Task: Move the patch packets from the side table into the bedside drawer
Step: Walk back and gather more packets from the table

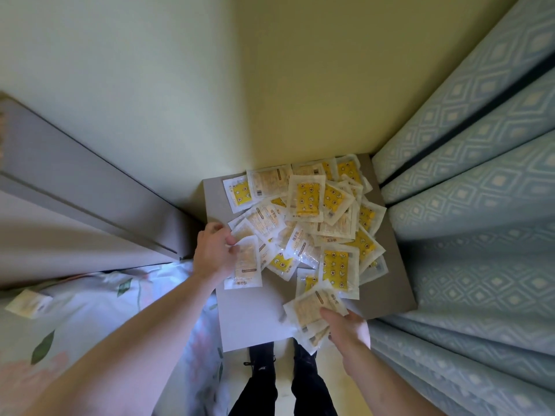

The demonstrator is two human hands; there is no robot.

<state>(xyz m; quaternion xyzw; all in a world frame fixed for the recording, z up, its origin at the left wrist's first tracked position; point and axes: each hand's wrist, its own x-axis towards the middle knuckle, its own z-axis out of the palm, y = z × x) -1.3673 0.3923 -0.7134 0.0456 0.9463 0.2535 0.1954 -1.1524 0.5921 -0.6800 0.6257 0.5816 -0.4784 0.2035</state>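
Several patch packets, clear wrappers with yellow or pale fronts, lie heaped on the grey side table. At the pile's left edge my left hand pinches a pale packet. My right hand is at the table's front right edge, fingers closed on a small stack of pale packets that overhangs the edge. No drawer is in view.
A bed with a floral cover lies at left, one stray packet on it. A grey headboard runs along the left wall. Blue patterned curtains hang close on the right. My legs and shoes stand below the table.
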